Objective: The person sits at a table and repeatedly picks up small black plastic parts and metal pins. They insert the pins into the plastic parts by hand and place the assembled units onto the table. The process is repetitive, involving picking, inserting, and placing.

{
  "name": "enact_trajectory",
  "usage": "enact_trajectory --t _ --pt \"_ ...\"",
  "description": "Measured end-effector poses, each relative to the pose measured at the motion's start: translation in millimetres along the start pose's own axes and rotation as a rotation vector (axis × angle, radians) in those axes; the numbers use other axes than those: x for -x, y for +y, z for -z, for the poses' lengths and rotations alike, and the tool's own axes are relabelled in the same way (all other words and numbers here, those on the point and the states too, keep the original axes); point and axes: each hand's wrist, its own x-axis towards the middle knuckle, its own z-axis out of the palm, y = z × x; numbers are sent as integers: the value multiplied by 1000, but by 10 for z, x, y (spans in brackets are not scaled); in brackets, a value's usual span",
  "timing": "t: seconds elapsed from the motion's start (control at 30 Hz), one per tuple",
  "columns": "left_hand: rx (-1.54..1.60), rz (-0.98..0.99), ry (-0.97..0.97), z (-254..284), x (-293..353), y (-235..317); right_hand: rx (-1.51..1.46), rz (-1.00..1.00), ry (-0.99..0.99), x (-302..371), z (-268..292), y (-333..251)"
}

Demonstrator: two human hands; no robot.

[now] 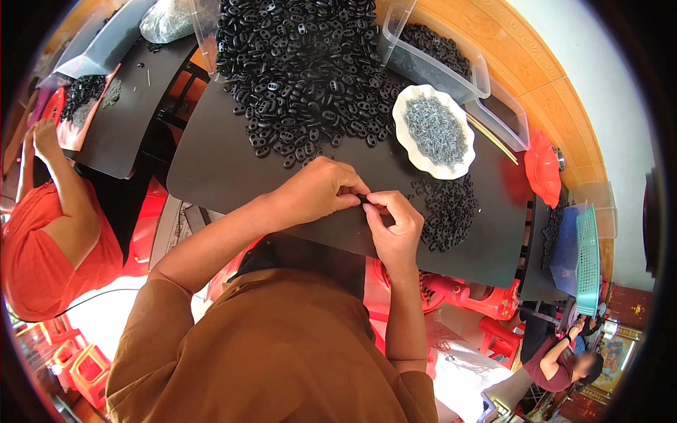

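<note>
Both my hands meet above the near part of the dark table (324,233). My left hand (324,187) pinches a small black plastic part (363,199), mostly hidden by fingertips. My right hand (396,224) grips the same part from the other side, thumb and forefinger closed on it. Beyond my hands spreads a big heap of black oval pieces with two holes (303,77). Right of my right hand lies a pile of smaller black pieces (448,211). A white scalloped dish (457,169) full of tiny clear-grey bits stands behind that pile.
Clear plastic bins (437,74) stand at the back right, beside thin sticks (493,137) and a red scalloped dish (541,169). A turquoise basket (587,261) is farther right. At left, a person in red (63,233) works at another table; another person (557,359) sits lower right.
</note>
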Motion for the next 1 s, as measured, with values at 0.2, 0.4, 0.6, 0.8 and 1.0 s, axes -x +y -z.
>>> enact_trajectory --t 0.2,0.4,0.6,0.8,1.0 --pt "-13 -31 28 -38 15 -45 -4 -5 1 4 2 -5" --pt "-23 -42 21 -41 41 -33 53 -15 -38 18 21 -25" --pt "-14 -77 36 -9 59 -24 51 -81 -41 9 27 -66" --pt "-53 -32 48 -44 69 -16 64 -34 -4 9 5 -56" --pt "-69 -33 45 -47 69 -8 86 -5 -2 20 4 -36"
